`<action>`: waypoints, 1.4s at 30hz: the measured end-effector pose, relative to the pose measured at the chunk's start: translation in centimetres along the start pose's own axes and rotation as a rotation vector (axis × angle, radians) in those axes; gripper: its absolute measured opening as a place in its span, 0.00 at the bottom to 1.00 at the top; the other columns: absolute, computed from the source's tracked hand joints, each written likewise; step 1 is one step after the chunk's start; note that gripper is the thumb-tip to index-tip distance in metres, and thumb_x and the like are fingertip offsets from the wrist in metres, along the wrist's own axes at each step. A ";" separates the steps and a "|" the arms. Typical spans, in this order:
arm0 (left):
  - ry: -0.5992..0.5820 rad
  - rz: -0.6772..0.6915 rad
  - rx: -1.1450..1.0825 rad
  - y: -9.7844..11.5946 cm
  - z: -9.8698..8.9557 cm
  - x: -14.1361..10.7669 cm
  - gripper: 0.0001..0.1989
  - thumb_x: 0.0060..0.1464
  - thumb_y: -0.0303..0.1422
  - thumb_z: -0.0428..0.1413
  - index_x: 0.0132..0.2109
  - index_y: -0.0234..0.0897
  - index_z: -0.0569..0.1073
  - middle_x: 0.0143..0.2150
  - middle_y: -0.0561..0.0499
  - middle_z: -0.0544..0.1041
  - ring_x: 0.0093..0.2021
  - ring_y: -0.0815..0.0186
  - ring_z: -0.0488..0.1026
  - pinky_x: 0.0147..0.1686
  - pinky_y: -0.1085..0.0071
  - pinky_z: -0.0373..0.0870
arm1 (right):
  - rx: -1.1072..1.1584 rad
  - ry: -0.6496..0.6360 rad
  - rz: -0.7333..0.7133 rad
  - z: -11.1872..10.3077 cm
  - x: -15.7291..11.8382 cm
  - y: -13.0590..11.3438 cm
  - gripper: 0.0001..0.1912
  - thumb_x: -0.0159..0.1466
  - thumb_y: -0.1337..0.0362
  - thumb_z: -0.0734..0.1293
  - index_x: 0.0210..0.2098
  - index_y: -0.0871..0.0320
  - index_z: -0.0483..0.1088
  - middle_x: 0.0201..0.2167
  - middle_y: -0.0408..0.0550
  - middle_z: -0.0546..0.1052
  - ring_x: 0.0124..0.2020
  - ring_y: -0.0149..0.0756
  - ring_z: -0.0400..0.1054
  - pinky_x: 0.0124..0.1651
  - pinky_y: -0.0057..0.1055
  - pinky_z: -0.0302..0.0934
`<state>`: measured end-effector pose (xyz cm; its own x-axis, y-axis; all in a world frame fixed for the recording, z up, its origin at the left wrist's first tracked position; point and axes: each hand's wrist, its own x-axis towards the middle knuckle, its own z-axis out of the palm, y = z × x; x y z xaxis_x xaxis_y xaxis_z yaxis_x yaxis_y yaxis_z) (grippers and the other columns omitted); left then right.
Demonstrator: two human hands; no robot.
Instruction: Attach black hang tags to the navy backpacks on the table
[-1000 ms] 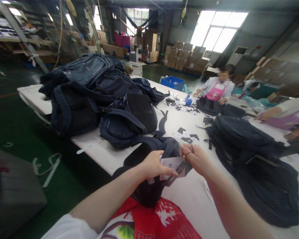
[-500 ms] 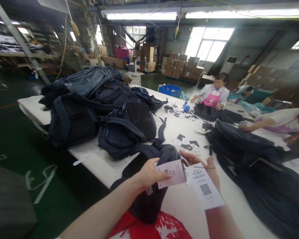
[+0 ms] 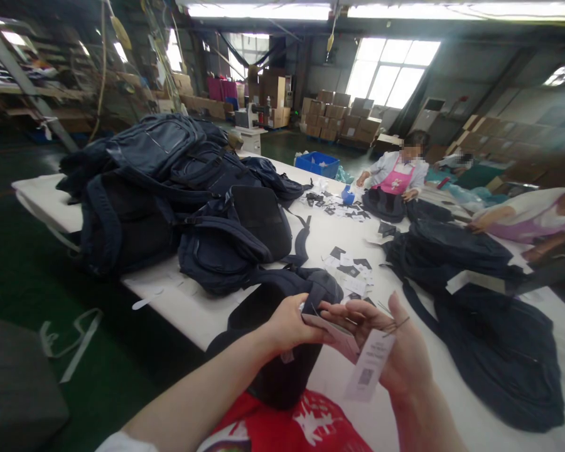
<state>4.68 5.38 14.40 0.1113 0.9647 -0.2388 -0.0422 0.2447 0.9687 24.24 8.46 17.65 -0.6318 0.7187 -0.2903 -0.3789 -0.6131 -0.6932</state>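
My left hand is closed on a pale card tag, pinched between thumb and fingers beside a dark backpack strap. Palm up, my right hand has its fingers partly curled, and a second white tag with a printed square code hangs from a thin dark string across its fingers. A dark navy backpack lies under my hands at the table edge, against my red apron. Loose tags are scattered on the table just beyond my hands.
Navy backpacks are heaped on the white table at left; more dark bags lie at right. A blue bin stands beyond the table. Two people in pink aprons handle bags at right. Another person is farther back.
The tag in my left hand has tipped edge-on and the other tag has swung left and down. My right palm has turned more upward. At right, a white paper now shows on the bags.
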 end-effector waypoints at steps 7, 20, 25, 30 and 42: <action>0.149 -0.049 -0.008 -0.2 0.6 -0.1 0.20 0.34 0.35 0.70 0.36 0.32 0.76 0.34 0.47 0.80 0.34 0.61 0.76 0.33 0.70 0.74 | -0.083 0.221 -0.043 -0.7 0.3 -0.1 0.37 0.58 0.32 0.53 0.33 0.56 0.78 0.43 0.57 0.80 0.45 0.55 0.74 0.48 0.54 0.65; 0.349 0.065 0.221 -1.0 1.3 -1.0 0.13 0.46 0.38 0.63 0.37 0.35 0.75 0.36 0.48 0.81 0.37 0.60 0.78 0.39 0.68 0.75 | 0.097 0.383 -0.212 -6.5 1.6 3.1 0.39 0.64 0.36 0.48 0.34 0.59 0.77 0.26 0.49 0.74 0.17 0.29 0.59 0.23 0.29 0.56; 0.328 0.088 0.273 -1.1 1.6 -0.7 0.11 0.47 0.37 0.62 0.35 0.35 0.75 0.35 0.49 0.81 0.36 0.61 0.78 0.38 0.69 0.74 | 0.152 0.277 -0.190 -6.7 1.7 2.6 0.34 0.66 0.41 0.50 0.31 0.58 0.76 0.19 0.41 0.64 0.11 0.21 0.38 0.17 0.25 0.41; 0.373 0.116 0.330 -1.2 1.4 -0.7 0.10 0.49 0.38 0.61 0.34 0.35 0.74 0.33 0.50 0.80 0.33 0.62 0.77 0.34 0.70 0.73 | 0.243 0.183 -0.195 -4.7 1.7 1.0 0.22 0.66 0.49 0.59 0.34 0.59 0.76 0.22 0.40 0.64 0.13 0.20 0.39 0.17 0.23 0.48; 0.277 -0.006 -0.004 -0.5 1.2 -0.5 0.14 0.44 0.35 0.64 0.39 0.33 0.76 0.37 0.46 0.81 0.36 0.61 0.77 0.36 0.69 0.73 | 0.210 0.235 -0.322 -4.6 2.9 -0.3 0.23 0.46 0.74 0.69 0.42 0.54 0.75 0.43 0.50 0.75 0.25 0.27 0.55 0.26 0.28 0.61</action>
<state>5.87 4.61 14.11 -0.1646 0.9528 -0.2550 -0.0468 0.2507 0.9669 25.61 12.24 13.95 -0.2975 0.9239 -0.2405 -0.6753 -0.3817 -0.6311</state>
